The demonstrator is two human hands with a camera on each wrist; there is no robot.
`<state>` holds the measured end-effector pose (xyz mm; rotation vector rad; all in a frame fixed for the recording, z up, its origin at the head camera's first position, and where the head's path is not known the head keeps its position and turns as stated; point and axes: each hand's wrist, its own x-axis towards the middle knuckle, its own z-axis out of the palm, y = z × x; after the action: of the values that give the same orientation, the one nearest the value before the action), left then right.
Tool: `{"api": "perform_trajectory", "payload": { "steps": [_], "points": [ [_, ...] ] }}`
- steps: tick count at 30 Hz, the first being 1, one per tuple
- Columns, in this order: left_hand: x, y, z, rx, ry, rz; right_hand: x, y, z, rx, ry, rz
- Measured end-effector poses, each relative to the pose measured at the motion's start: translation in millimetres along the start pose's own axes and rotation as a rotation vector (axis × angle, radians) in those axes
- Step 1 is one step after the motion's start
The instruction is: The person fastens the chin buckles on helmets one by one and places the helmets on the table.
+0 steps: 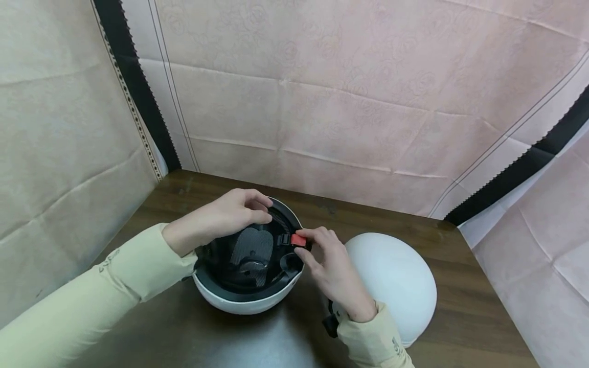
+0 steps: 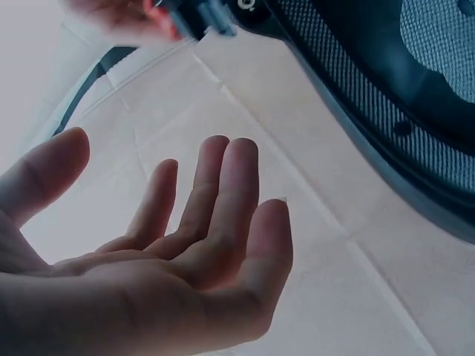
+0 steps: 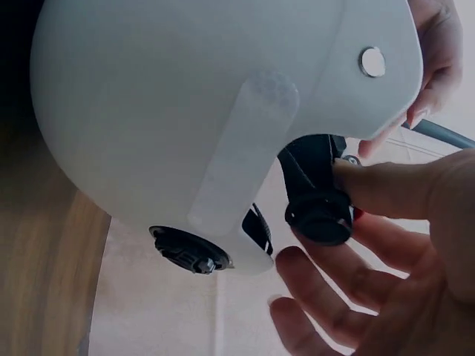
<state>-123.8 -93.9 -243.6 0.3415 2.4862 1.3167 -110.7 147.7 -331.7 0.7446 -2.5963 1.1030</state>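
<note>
A white helmet [image 1: 236, 306] lies upside down on the table, its black padded inside facing up. My right hand [image 1: 333, 271] pinches a red buckle [image 1: 298, 239] on a black strap at the helmet's right rim. In the right wrist view, thumb and fingers hold the black strap piece [image 3: 319, 196] beside the white shell [image 3: 163, 111]. My left hand [image 1: 232, 217] hovers over the far left side of the helmet opening. Its fingers [image 2: 237, 185] are loosely bent and hold nothing in the left wrist view, apart from the helmet's black rim [image 2: 349, 111].
A second white helmet [image 1: 391, 281] stands dome up to the right, close by my right forearm, with a black part [image 1: 330, 324] at its left side. Both helmets are on a brown wooden table [image 1: 460, 301]. Pale patterned cloth [image 1: 322, 102] hangs behind and at both sides.
</note>
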Motion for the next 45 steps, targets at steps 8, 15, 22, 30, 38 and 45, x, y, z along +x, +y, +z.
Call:
{"api": "perform_trajectory", "payload": {
  "steps": [8, 15, 22, 30, 38, 45],
  "points": [
    [-9.8, -5.1, -12.3, -0.007, 0.023, -0.015, 0.3, 1, 1, -0.021, -0.029, 0.021],
    [-16.4, -19.8, -25.2, -0.018, 0.055, -0.017, -1.3, 2, 1, -0.029, -0.055, 0.030],
    [-23.0, -46.3, -44.0, -0.084, 0.111, -0.048, -0.9, 4, 2, -0.032, -0.076, 0.025],
    [-27.9, -76.4, -49.8, -0.117, 0.152, -0.102, -1.1, 3, 3, -0.037, -0.081, 0.032],
    [-27.6, -103.0, -43.9, -0.168, 0.174, -0.138, -2.3, 5, 4, -0.037, -0.080, 0.042],
    [-28.6, -126.0, -38.6, -0.246, 0.150, -0.172, -1.2, 6, 4, -0.030, -0.084, 0.043]
  ]
}}
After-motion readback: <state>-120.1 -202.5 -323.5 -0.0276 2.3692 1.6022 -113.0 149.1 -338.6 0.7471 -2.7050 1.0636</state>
